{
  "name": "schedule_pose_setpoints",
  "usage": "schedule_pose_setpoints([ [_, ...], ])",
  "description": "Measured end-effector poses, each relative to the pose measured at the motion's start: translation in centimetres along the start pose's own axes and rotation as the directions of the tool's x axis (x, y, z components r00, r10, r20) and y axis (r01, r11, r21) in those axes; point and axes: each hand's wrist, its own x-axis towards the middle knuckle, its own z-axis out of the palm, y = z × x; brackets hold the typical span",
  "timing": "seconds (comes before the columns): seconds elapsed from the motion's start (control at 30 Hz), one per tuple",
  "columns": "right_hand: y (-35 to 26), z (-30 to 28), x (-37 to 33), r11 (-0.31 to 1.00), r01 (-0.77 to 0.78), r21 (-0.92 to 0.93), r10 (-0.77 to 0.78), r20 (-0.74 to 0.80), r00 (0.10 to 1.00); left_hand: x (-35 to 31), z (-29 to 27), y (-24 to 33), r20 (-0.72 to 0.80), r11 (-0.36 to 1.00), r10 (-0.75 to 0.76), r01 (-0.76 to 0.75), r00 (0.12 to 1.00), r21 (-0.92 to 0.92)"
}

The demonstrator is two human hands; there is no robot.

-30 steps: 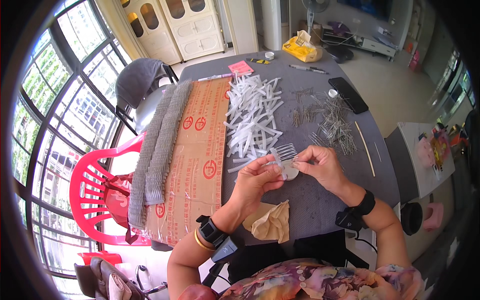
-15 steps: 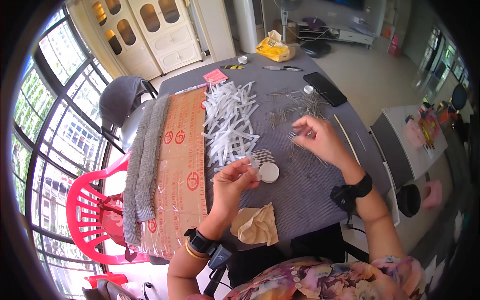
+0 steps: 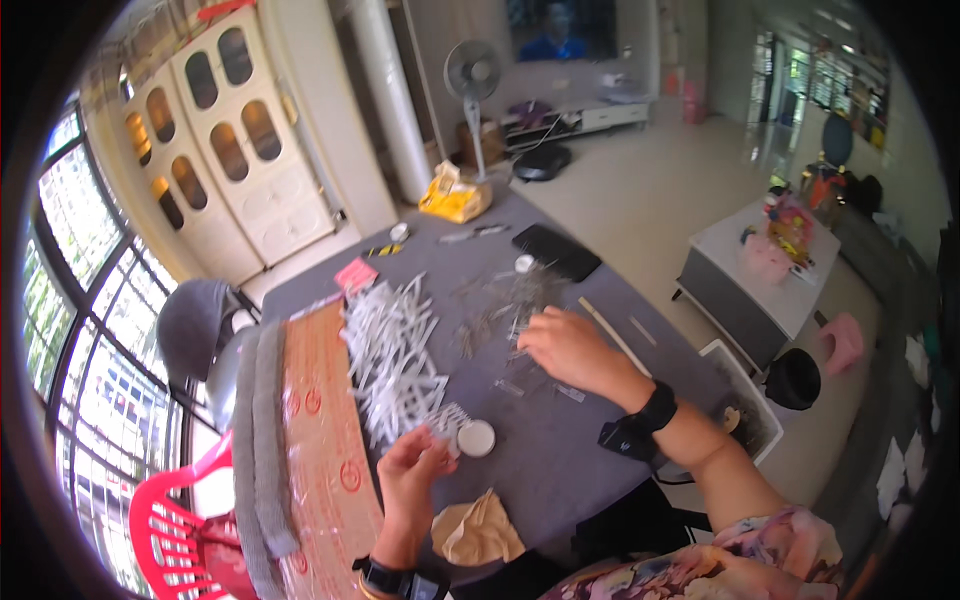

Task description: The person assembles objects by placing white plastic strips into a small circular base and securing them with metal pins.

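Note:
My left hand [image 3: 408, 475] is closed in a pinch on a small translucent piece [image 3: 450, 441], too blurred to name. Beside its fingertips lie a round white cap [image 3: 476, 438] and a row of thin metal pins [image 3: 453, 415]. Many white strips [image 3: 388, 350] are heaped just beyond. My right hand [image 3: 570, 347] reaches over the table, fingers bent together at the near edge of a loose pile of thin metal pins [image 3: 537, 287]. Whatever those fingertips hold is hidden.
A cardboard sheet [image 3: 325, 430] with grey ribbed rolls [image 3: 265, 450] covers the table's left side. Crumpled brown paper [image 3: 478, 530] lies near me. Farther off are a black phone [image 3: 556, 252], a thin stick [image 3: 612, 335] and a yellow bag [image 3: 455, 195]. A red chair [image 3: 165, 530] stands left.
The whole view has tilted up and swung right, so the table appears lower and farther left. My right fingers have come down to the pins; my left hand keeps its pinch.

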Motion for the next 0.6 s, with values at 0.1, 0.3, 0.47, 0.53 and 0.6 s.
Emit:
schedule_pose_setpoints([
  [0.1, 0.0, 0.3, -0.7, 0.985, 0.032, -0.17, -0.02, 0.068, 0.997, 0.7, 0.2, -0.4, 0.04, 0.999, 0.015, -0.013, 0.999, -0.038],
  [0.3, -0.9, 2.1, -0.6, 0.979, -0.059, 0.195, 0.032, 0.14, 0.99, 0.8, 0.2, -0.6, 0.039, 0.997, 0.033, -0.03, 0.999, -0.072],
  [0.47, 0.7, 3.7, -0.7, 0.891, -0.094, 0.445, 0.038, 0.133, 0.99, 0.4, -0.1, -0.6, -0.004, 0.999, 0.008, -0.008, 1.0, -0.047],
  [0.53, 1.1, 3.4, -0.5, 0.865, -0.114, 0.489, 0.102, 0.052, 0.993, 0.5, 0.1, -0.2, 0.0, 1.0, -0.001, 0.001, 1.0, -0.004],
  [0.6, 0.4, 2.1, 0.0, 0.516, -0.464, 0.72, 0.377, 0.296, 0.878, 0.5, 0.3, 0.1, 0.011, 1.0, -0.015, 0.015, 1.0, -0.024],
])
